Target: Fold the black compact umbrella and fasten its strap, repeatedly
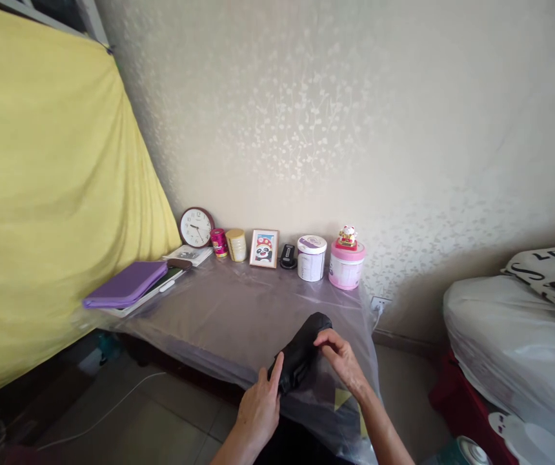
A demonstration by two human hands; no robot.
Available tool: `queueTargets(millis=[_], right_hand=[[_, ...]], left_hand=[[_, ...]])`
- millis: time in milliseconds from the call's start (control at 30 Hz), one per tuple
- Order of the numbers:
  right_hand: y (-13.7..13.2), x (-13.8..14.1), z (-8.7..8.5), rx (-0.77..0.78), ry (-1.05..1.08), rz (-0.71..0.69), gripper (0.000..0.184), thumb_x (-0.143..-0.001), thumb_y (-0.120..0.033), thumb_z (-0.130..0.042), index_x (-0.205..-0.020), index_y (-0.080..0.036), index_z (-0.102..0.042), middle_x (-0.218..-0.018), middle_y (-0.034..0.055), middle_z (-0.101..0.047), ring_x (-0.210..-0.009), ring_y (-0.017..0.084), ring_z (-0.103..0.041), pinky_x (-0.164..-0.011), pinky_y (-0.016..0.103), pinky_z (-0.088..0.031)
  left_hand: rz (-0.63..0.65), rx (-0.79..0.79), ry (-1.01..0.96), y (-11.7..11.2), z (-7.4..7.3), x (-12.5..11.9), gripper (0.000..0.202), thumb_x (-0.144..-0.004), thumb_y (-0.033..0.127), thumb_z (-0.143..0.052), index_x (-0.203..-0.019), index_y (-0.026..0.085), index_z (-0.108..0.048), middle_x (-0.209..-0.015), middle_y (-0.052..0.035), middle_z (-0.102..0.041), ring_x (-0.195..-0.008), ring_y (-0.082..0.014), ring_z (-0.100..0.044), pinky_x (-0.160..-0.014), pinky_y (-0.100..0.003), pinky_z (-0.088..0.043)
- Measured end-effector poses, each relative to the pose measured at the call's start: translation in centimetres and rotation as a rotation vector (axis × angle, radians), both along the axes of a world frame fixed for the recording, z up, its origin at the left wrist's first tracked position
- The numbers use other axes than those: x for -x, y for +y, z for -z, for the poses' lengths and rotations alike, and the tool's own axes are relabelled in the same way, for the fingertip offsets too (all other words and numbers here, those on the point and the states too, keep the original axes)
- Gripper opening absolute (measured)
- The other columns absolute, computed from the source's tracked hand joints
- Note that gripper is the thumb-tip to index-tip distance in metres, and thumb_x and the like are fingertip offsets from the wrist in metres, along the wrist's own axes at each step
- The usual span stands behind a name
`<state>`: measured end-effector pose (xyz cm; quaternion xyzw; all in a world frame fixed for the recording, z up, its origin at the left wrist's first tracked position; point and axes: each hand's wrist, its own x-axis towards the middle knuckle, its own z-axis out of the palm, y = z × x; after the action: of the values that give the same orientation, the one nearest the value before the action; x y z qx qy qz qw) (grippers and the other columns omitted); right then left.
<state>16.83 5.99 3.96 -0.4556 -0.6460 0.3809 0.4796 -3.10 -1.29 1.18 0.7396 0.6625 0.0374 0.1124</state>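
Note:
A long black bundle (301,352) with a soft, creased surface lies slantwise over the front right part of the plastic-covered table; its exact kind is not clear. My left hand (261,405) grips its near end, with the index finger stretched along its side. On the right edge of the bundle, toward its far end, the bent fingers of my right hand (338,358) close in a pinch. What those fingertips hold is small, apparently an edge of the black material.
Along the wall stand a clock (197,227), a pink can (218,243), a yellow-lidded jar (236,245), a picture frame (264,248), a black device (288,256), a white tub (312,259) and a pink tub (346,268) bearing a cat figurine (347,237). A purple folder (125,284) lies left.

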Motion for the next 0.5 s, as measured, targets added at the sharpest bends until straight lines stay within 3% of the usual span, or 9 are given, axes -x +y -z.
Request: queueTargets(millis=[100,233,500], right_hand=[[-1.1,-2.3,1.6,0.091,0.080,0.144,0.017,-0.068,-0.024,-0.048,-0.079,-0.019,-0.060,-0.067,-0.0010,-0.055,-0.059,0.013,-0.048,-0.058,0.024,-0.040],[-2.3,-3.3,3.6,0.174,0.127,0.295,0.019,-0.069,-0.032,-0.050,-0.078,-0.019,-0.061,-0.064,-0.0009,-0.056,-0.054,0.012,-0.048,-0.054,0.024,-0.039],[-2.7,-3.4,4.9,0.178,0.183,0.388,0.022,-0.069,-0.035,-0.052,-0.080,-0.019,-0.061,-0.056,-0.0033,-0.053,-0.053,0.012,-0.047,-0.052,0.022,-0.037]], left_hand=[[0.001,0.003,-0.004,-0.1,-0.3,-0.1,0.075,-0.083,0.014,-0.038,-0.138,0.032,0.008,-0.102,-0.0066,-0.053,-0.080,-0.0179,-0.059,-0.064,-0.025,-0.039],[0.007,0.037,-0.031,-0.1,-0.7,0.0,0.073,-0.083,0.015,-0.040,-0.139,0.030,0.006,-0.099,-0.0061,-0.056,-0.083,-0.0185,-0.059,-0.067,-0.025,-0.039],[-0.001,0.054,-0.171,0.3,-0.8,0.8,0.071,-0.081,0.019,-0.044,-0.140,0.028,-0.005,-0.099,-0.0053,-0.059,-0.088,-0.0178,-0.058,-0.073,-0.025,-0.040]])
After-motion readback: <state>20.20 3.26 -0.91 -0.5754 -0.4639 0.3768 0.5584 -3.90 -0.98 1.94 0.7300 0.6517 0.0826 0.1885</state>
